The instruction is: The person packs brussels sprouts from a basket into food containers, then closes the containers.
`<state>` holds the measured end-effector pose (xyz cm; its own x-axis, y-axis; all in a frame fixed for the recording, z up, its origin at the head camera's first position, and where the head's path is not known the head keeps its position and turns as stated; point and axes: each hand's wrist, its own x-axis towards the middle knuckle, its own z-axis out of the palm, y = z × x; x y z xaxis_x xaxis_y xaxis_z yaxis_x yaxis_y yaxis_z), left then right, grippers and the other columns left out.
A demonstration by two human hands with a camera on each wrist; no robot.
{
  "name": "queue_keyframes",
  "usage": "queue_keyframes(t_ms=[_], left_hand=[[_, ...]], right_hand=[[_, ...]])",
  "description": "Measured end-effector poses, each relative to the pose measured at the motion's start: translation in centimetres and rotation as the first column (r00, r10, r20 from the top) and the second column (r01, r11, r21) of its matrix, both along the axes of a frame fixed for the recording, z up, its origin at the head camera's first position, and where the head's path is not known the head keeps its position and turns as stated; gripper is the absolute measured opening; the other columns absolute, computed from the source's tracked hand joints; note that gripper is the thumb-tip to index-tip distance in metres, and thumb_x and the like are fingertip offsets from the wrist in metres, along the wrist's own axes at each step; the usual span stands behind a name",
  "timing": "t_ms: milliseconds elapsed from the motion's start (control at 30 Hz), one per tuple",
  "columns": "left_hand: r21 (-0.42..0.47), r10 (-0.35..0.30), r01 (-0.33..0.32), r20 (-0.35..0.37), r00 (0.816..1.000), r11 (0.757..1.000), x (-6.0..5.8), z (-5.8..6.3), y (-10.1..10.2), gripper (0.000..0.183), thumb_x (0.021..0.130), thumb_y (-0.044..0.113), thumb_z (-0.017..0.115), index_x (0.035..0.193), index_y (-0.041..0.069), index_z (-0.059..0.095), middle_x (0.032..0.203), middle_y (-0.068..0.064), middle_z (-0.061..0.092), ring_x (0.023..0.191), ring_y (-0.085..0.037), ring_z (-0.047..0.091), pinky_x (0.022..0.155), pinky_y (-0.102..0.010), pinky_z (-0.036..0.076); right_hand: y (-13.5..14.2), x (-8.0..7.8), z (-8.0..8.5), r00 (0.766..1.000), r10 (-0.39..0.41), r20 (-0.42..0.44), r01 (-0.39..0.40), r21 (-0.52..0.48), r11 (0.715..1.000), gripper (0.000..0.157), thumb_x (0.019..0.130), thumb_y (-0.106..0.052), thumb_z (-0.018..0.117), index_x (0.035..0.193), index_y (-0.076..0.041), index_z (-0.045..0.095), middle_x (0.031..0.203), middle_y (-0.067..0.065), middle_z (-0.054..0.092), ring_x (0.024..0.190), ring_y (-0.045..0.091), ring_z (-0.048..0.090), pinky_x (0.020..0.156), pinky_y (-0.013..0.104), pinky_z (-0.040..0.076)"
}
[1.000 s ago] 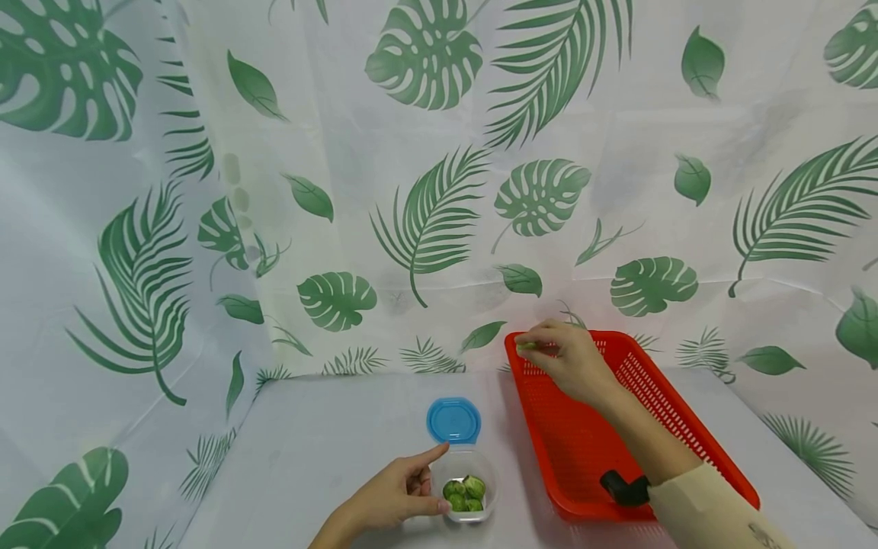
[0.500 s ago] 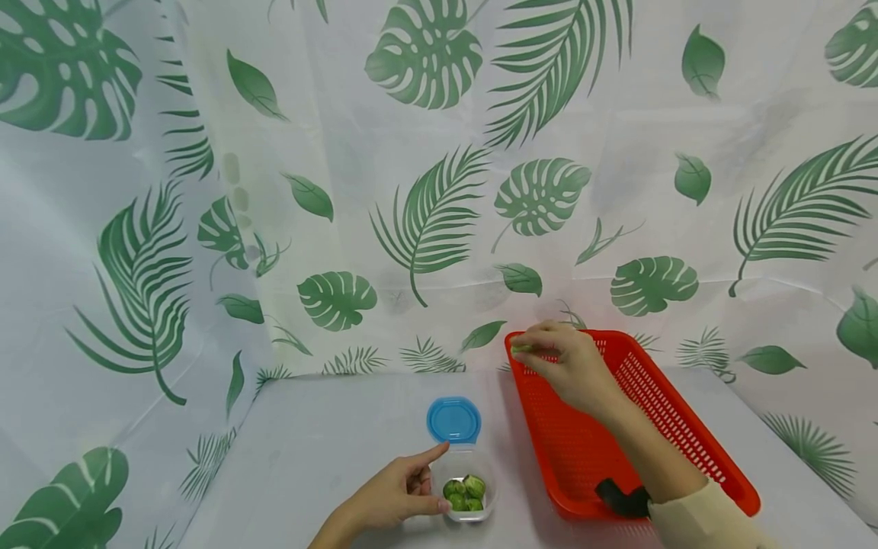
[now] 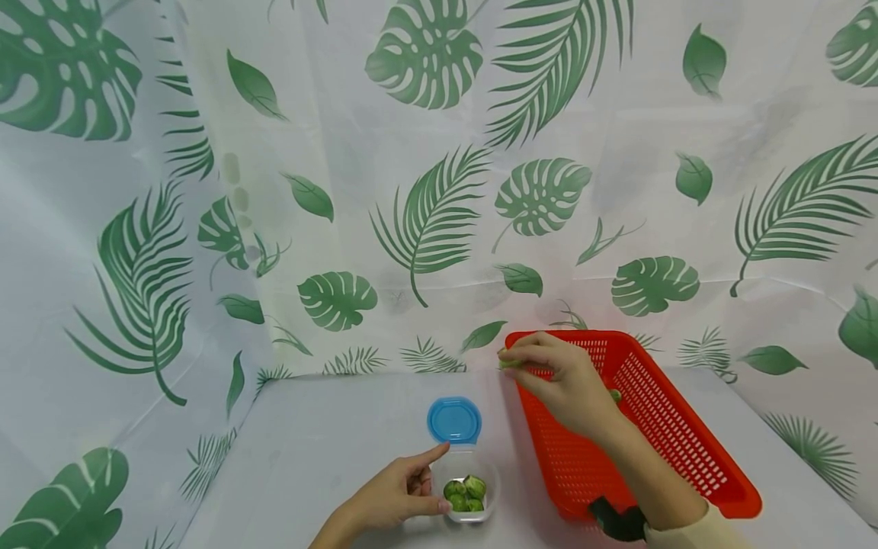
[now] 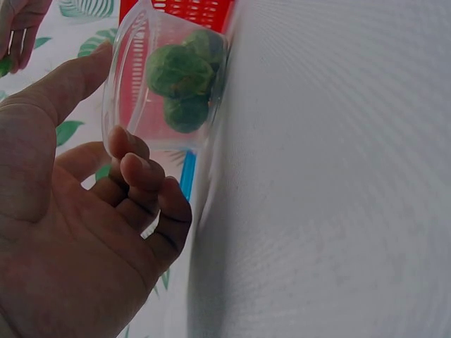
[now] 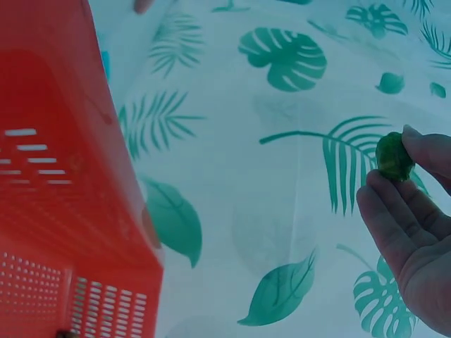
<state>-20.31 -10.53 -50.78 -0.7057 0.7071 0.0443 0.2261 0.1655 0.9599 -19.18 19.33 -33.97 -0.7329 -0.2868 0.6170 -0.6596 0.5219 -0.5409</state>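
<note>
Right of centre, the right hand [image 3: 565, 381] pinches a Brussels sprout [image 5: 394, 158] just outside the upper-left corner of the red basket [image 3: 572, 465]. Lower centre, the left hand [image 3: 391, 492] braces the clear tub [image 3: 471, 460], thumb and forefinger astride. Four sprouts [image 3: 457, 489] within; blue lid [image 3: 454, 421] above, on the worktop [image 3: 322, 442]. Probably best: light pinch, clear the basket rim, tub steady.

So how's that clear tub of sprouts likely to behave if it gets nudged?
The clear tub looks like thin plastic, so it's probably light and may slide easily. Its sprouts are rounded and could roll about inside. With the blue lid off, a tip might spill them.
</note>
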Motion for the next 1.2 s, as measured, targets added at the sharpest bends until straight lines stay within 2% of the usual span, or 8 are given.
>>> queue_keyframes(t_ms=[333, 600, 833, 1200], left_hand=[[0.001, -0.001, 0.001, -0.001, 1.0, 1.0, 0.0, 0.0, 0.0, 0.084, 0.093, 0.025, 0.08, 0.162, 0.01, 0.035, 0.086, 0.0, 0.053, 0.065, -0.001, 0.04, 0.057, -0.016, 0.034], [0.006, -0.005, 0.004, 0.009, 1.0, 1.0, 0.0, -0.1, 0.1, 0.083, 0.094, 0.022, 0.079, 0.163, 0.009, 0.034, 0.085, 0.004, 0.055, 0.064, -0.002, 0.04, 0.057, -0.016, 0.035], [0.008, -0.005, 0.005, 0.006, 1.0, 1.0, 0.0, -0.1, 0.0, 0.083, 0.094, 0.021, 0.079, 0.163, 0.009, 0.034, 0.085, 0.003, 0.054, 0.064, -0.002, 0.04, 0.057, -0.016, 0.034], [-0.004, 0.0, 0.0, 0.0, 1.0, 1.0, -0.1, 0.0, 0.0, 0.082, 0.094, 0.023, 0.079, 0.162, 0.009, 0.035, 0.084, 0.004, 0.055, 0.064, -0.002, 0.04, 0.056, -0.016, 0.035]], right_hand=[[-0.6, 0.8, -0.8, 1.0, 0.012, -0.018, -0.012, -0.022, 1.0, 0.03, 0.088, -0.003, 0.082, 0.11, -0.023, 0.081, 0.107, -0.009, 0.073, 0.102, 0.009, 0.07, 0.086, 0.021, 0.059], [-1.2, 1.6, -1.7, 0.999, 0.012, 0.04, -0.01, -0.05, 0.999, 0.032, 0.088, -0.003, 0.081, 0.111, -0.025, 0.08, 0.109, -0.011, 0.072, 0.103, 0.008, 0.07, 0.084, 0.024, 0.06], [-1.4, 1.9, -2.6, 0.999, 0.014, 0.03, -0.012, -0.066, 0.998, 0.032, 0.088, -0.005, 0.082, 0.112, -0.024, 0.08, 0.11, -0.011, 0.073, 0.105, 0.009, 0.07, 0.085, 0.028, 0.061], [-1.9, 2.5, -3.7, 0.999, 0.009, 0.038, -0.005, -0.109, 0.994, 0.03, 0.088, -0.005, 0.082, 0.112, -0.024, 0.08, 0.11, -0.009, 0.072, 0.108, 0.011, 0.068, 0.085, 0.022, 0.059]])
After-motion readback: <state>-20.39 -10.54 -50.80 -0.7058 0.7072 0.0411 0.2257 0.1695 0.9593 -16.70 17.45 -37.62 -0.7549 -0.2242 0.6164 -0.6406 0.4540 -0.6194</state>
